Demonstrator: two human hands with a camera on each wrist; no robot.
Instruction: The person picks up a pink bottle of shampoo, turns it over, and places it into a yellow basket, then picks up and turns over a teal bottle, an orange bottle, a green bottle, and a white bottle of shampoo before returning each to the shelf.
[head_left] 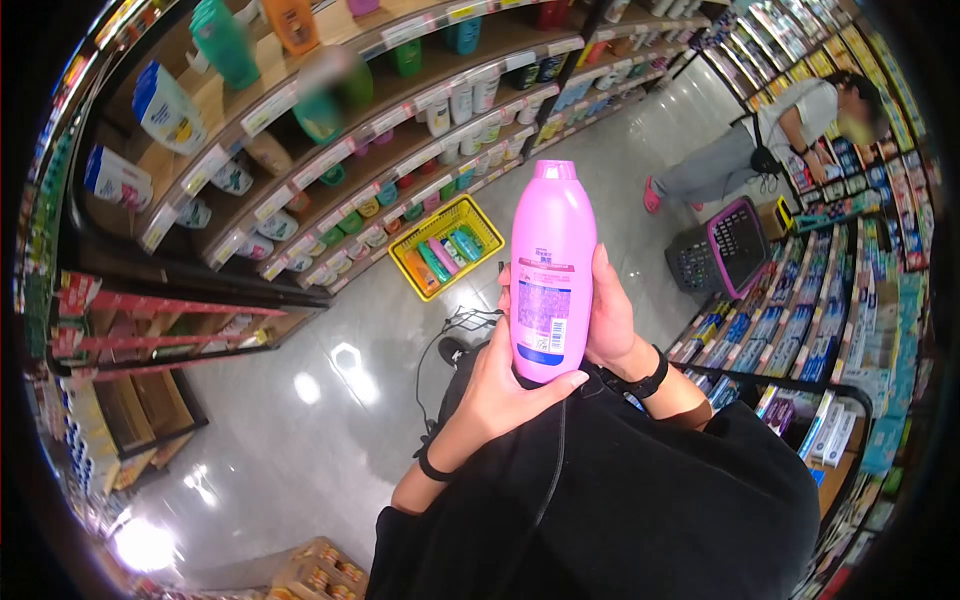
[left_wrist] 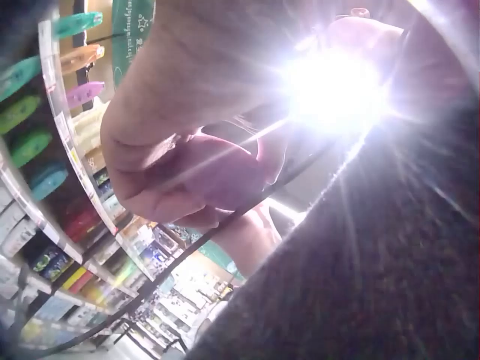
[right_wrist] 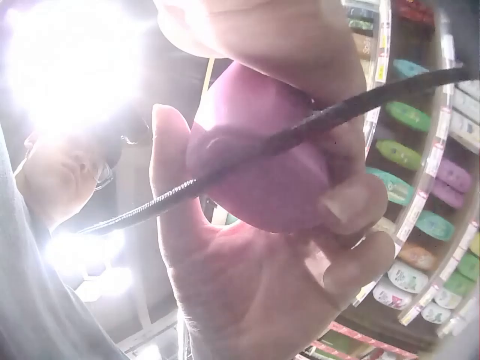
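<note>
Both hands hold a pink plastic bottle [head_left: 552, 270] in front of the body, its cap pointing away and a printed label with a barcode facing up. My left hand [head_left: 500, 395] grips its lower left, the thumb lying along the base. On the right side, my right hand [head_left: 612, 315] grips it with the thumb along the edge; most fingers are hidden behind the bottle in the head view. From below, the right wrist view shows the bottle's rounded base [right_wrist: 262, 180] between the two hands. The left wrist view also catches the bottle [left_wrist: 225, 172], partly covered by fingers.
A yellow basket [head_left: 402, 268] with several colourful bottles stands on the floor by the shelves [head_left: 290, 190] of bottles. At right, a person [head_left: 795, 125] bends toward another shelf, near a dark basket with a pink rim [head_left: 742, 285]. Dark cables [head_left: 430, 375] hang near my left forearm.
</note>
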